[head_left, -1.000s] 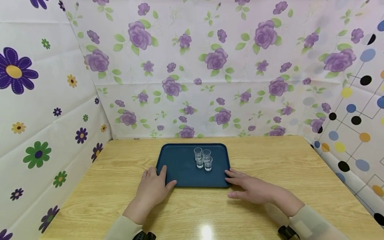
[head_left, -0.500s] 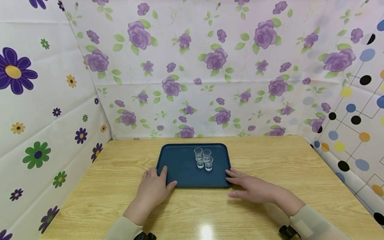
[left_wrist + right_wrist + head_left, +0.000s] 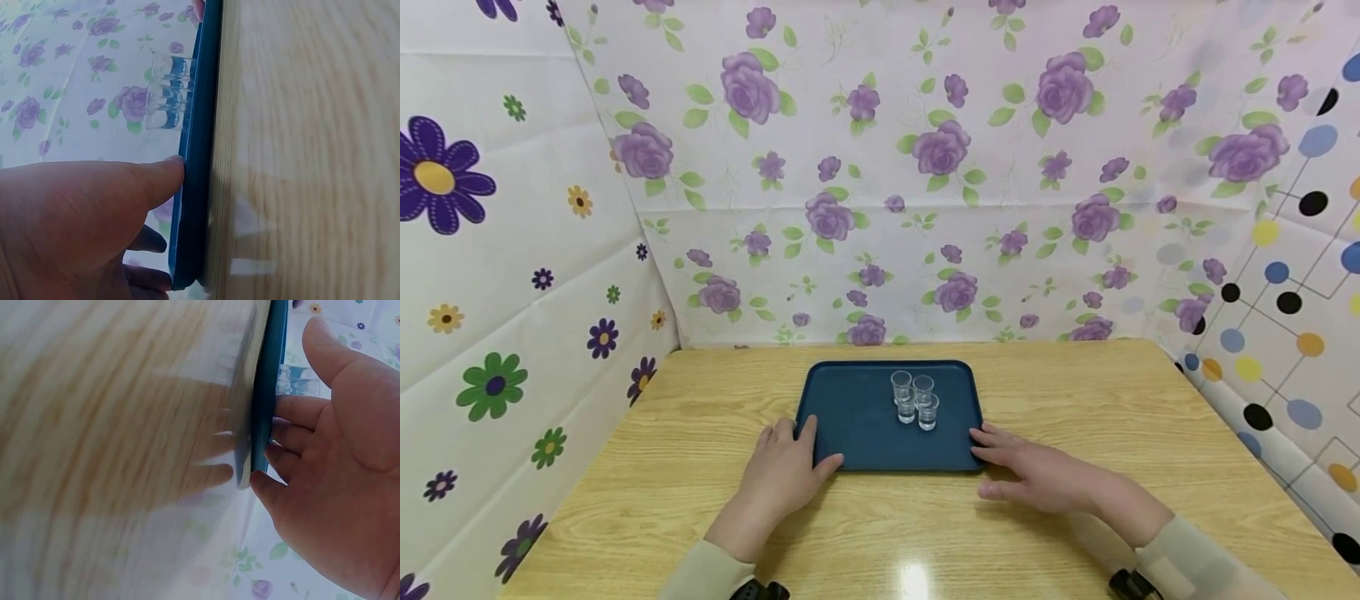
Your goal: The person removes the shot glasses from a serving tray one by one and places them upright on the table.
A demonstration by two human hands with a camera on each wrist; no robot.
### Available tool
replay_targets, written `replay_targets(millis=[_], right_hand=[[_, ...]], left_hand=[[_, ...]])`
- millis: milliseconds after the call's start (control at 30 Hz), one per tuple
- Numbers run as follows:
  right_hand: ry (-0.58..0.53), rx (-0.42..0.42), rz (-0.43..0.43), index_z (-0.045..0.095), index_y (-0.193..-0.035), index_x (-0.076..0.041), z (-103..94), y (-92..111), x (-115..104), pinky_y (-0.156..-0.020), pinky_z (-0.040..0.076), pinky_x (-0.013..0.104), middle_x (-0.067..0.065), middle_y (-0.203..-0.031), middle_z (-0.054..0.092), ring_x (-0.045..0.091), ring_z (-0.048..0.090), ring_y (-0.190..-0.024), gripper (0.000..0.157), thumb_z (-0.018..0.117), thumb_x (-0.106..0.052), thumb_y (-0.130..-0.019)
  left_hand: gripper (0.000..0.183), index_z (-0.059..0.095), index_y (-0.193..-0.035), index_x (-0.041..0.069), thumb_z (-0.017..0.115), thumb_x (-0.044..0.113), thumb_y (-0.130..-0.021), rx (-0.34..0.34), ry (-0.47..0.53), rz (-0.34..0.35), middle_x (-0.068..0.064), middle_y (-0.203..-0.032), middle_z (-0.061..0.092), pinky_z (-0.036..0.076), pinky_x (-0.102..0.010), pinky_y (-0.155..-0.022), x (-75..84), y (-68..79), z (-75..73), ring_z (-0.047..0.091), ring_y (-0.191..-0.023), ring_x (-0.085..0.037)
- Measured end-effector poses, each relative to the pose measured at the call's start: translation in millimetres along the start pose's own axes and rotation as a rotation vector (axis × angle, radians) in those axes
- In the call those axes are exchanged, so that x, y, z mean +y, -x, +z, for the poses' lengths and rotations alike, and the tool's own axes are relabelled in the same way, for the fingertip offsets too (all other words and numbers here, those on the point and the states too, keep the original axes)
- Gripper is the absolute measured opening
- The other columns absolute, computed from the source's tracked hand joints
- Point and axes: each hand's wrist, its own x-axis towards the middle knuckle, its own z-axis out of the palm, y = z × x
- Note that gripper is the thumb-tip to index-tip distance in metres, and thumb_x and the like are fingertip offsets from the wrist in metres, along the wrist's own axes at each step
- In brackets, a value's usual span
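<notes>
A dark blue rectangular tray [image 3: 857, 446] lies on the table with several small clear shot glasses [image 3: 928, 412] clustered upright right of its middle. My left hand [image 3: 778, 475] rests at the tray's front left corner. Its index finger reaches over the left rim and its thumb touches the front edge, as the left wrist view also shows. At the front right corner, my right hand [image 3: 1037, 475] has its fingertips against the tray's right side. Its thumb is held apart from the tray, and its fingers [image 3: 300, 411] are extended in the right wrist view.
The light wood-grain table [image 3: 1075, 392] stretches around the tray on all sides. Behind it hangs a cloth with purple roses [image 3: 940, 150]; patterned cloths also hang at the left and right.
The tray and its glasses have shifted slightly to the right, and the right hand has moved right along with them. The left hand has stayed almost in place.
</notes>
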Motion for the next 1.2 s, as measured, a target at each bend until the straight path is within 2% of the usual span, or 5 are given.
replay_targets(millis=[267,567,767,967,1200], right_hand=[[0.021,0.02,-0.008,0.05,-0.167,-0.008,-3.2,-1.0,-1.1,-0.129,0.03,0.068,0.009,-0.18,0.031,0.039,0.021,-0.167,0.075,0.061,-0.057,-0.11],[0.036,0.259,-0.018,0.045,-0.17,-0.011,-13.8,-19.2,-5.5,-0.125,0.038,0.069,0.02,-0.173,0.041,0.048,0.035,-0.16,0.078,0.064,-0.055,-0.109],[0.006,0.366,0.024,0.042,-0.171,-0.009,-10.3,-39.3,-10.6,-0.122,0.044,0.065,0.019,-0.169,0.047,0.045,0.044,-0.155,0.083,0.069,-0.055,-0.107],[-0.077,0.399,0.093,0.042,-0.171,-0.011,-7.7,-56.3,-19.1,-0.122,0.045,0.064,0.018,-0.17,0.046,0.043,0.045,-0.155,0.085,0.071,-0.056,-0.105],[-0.145,0.45,0.172,0.057,-0.161,-0.01,-3.9,-71.6,-22.6,-0.12,0.047,0.062,0.015,-0.162,0.057,0.04,0.051,-0.151,0.07,0.077,-0.047,-0.105]], left_hand=[[0.083,0.043,-0.166,-0.007,0.063,0.053,-0.111,-0.029,0.014,0.004,-0.033,-0.17,0.037,0.022,-0.068,-0.132,-8.7,-5.5,0.8,0.03,-0.16,-0.052],[0.081,0.04,-0.165,-0.012,0.065,0.046,-0.112,0.021,-0.002,-0.002,-0.033,-0.17,0.039,0.023,-0.069,-0.131,-21.2,-10.9,5.0,0.03,-0.16,-0.052],[0.081,0.039,-0.165,-0.011,0.065,0.043,-0.113,0.014,-0.013,-0.017,-0.033,-0.172,0.035,0.023,-0.067,-0.132,-24.7,-11.6,6.4,0.027,-0.162,-0.052],[0.079,0.038,-0.165,-0.013,0.065,0.041,-0.113,0.019,-0.023,-0.002,-0.033,-0.174,0.03,0.023,-0.067,-0.132,-24.5,-11.1,8.1,0.025,-0.163,-0.051],[0.076,0.038,-0.165,-0.013,0.065,0.036,-0.114,0.026,-0.016,0.017,-0.034,-0.17,0.038,0.025,-0.066,-0.132,-24.4,-12.4,6.7,0.031,-0.161,-0.051]])
